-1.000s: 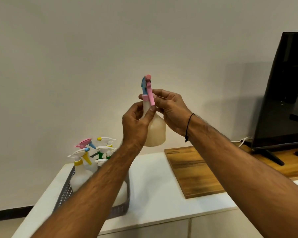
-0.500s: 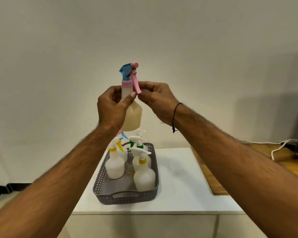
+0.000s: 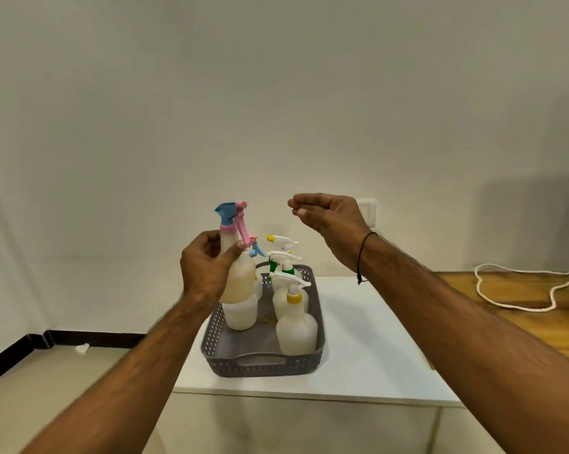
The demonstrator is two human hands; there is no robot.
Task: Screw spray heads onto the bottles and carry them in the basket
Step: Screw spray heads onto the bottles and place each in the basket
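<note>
My left hand (image 3: 207,270) holds a bottle (image 3: 239,276) above the left side of the basket (image 3: 263,363), which sits on the table (image 3: 368,348) near its front edge. More bottles (image 3: 296,326) stand inside it. My right hand (image 3: 329,217) hangs above and right of them, holding nothing. A cord (image 3: 519,290) lies far right.

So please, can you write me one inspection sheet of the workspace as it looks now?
Surface: white cabinet top, wooden board to its right.
Job's things: grey basket holds several capped bottles; pink-and-blue-headed bottle held above its left side.
Clutter: nothing seen on the top; small white scrap on the floor.
Grippers: left hand grips the bottle; right hand raised, empty, fingers loosely curled.
Cables: white cord looped on the board.
Surroundings: plain wall, wall socket.
</note>
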